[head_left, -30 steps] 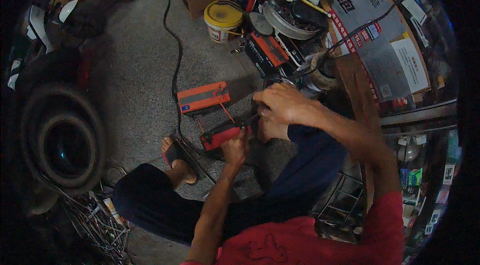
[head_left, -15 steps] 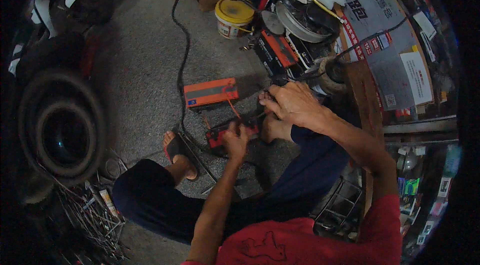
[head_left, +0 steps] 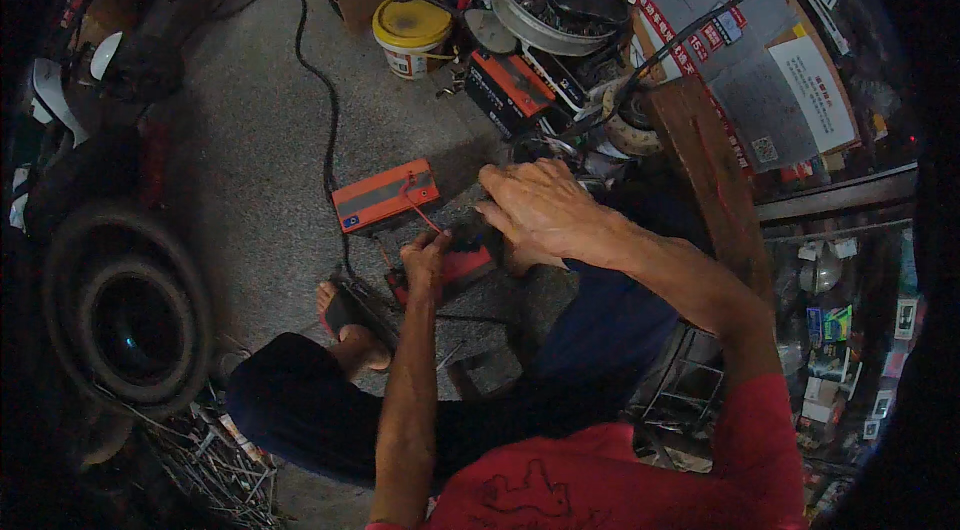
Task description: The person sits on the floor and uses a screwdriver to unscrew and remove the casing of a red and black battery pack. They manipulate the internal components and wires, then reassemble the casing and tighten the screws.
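Note:
An orange battery (head_left: 375, 198) with a grey stripe lies on the floor between my feet. Closer to me is a red and black battery (head_left: 462, 267). A thin red wire (head_left: 422, 215) runs from the orange battery's right end to my left hand (head_left: 424, 262), whose thumb and fingers pinch it above the red battery. My right hand (head_left: 545, 208) hovers to the right, over my right foot, with its fingers curled. Whatever it may hold is hidden beneath the knuckles.
A black cable (head_left: 331, 110) winds along the floor past the batteries. Beyond stand a yellow-lidded bucket (head_left: 413, 25) and another orange and black battery (head_left: 508, 90). A tire (head_left: 135, 305) lies left, near a pile of metal rods (head_left: 215, 465). A wooden beam (head_left: 710, 180) flanks my right side.
My left hand has risen off the red battery to the red wire near the orange one. My right hand has shifted slightly left in view. The whole view has also shifted.

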`<state>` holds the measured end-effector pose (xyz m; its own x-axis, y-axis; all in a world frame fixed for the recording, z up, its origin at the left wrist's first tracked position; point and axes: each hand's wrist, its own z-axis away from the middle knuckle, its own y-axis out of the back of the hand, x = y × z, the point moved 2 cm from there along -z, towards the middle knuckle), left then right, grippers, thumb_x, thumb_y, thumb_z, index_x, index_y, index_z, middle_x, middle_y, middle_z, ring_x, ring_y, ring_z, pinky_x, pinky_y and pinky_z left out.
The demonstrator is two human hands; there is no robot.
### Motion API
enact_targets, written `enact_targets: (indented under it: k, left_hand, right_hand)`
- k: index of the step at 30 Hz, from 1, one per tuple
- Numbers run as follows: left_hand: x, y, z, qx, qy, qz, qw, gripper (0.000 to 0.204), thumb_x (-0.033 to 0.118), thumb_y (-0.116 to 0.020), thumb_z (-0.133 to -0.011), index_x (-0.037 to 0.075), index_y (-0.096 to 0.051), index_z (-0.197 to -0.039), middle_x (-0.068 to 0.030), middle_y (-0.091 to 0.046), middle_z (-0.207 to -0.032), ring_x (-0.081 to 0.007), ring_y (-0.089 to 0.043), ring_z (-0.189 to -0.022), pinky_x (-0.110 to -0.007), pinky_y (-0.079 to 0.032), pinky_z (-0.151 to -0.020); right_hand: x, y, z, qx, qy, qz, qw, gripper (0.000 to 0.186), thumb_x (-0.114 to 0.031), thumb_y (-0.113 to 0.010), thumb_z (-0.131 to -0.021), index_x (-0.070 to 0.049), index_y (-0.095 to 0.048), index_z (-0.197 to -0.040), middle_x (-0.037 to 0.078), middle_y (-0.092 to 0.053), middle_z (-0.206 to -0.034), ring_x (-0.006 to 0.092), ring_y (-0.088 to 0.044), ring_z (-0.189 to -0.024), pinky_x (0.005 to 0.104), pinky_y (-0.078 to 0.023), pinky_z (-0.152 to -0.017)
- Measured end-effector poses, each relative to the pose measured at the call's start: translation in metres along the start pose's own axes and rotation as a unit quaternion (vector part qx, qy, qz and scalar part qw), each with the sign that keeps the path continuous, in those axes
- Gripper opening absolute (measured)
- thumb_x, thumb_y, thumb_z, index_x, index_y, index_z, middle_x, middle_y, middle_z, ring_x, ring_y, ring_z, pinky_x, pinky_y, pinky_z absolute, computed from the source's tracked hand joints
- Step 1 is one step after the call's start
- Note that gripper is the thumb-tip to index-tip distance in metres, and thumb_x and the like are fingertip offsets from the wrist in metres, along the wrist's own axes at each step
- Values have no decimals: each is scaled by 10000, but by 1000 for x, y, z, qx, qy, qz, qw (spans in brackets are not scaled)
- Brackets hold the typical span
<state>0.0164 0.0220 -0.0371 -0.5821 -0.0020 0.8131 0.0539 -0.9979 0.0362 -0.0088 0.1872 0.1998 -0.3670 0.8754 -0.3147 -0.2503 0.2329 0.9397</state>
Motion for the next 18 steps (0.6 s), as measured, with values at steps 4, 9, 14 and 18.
enact_targets:
  k: [4,9,14,18]
  left_hand:
    - [-2,4,4,6,-17,28,999,229,131,-730,-781,-59,-699,-905,-85,-679,-822,-162,-606,-719,-322,-481,-666]
    - [-8,3,2,-6,-50,28,998,226,118,-692,-786,-68,-700,-913,-95,-693,-829,-157,-611,-733,-314,-483,-698]
    - [-8,1,5,19,-66,12,998,192,98,-673,-780,-65,-693,-880,-81,-682,-806,-150,-602,-715,-311,-477,-679]
    - [-5,-1,10,-3,-88,33,996,164,93,-667,-781,-54,-686,-849,-61,-663,-770,-127,-578,-698,-292,-460,-651]
  right_hand:
    - [-1,-2,2,77,97,-54,991,304,-271,-612,-865,-2,-499,-951,214,-619,-807,422,-615,-814,505,-447,-740]
    - [-22,15,-1,-41,-97,41,994,277,-153,-625,-822,26,-491,-985,231,-556,-947,404,-582,-909,498,-449,-753]
    - [-2,3,0,79,66,-26,994,273,-201,-610,-841,39,-534,-946,236,-616,-856,406,-626,-829,491,-481,-723]
    - [-1,-8,-3,122,115,-64,984,356,-308,-614,-870,12,-531,-1002,209,-632,-793,413,-631,-803,491,-468,-748]
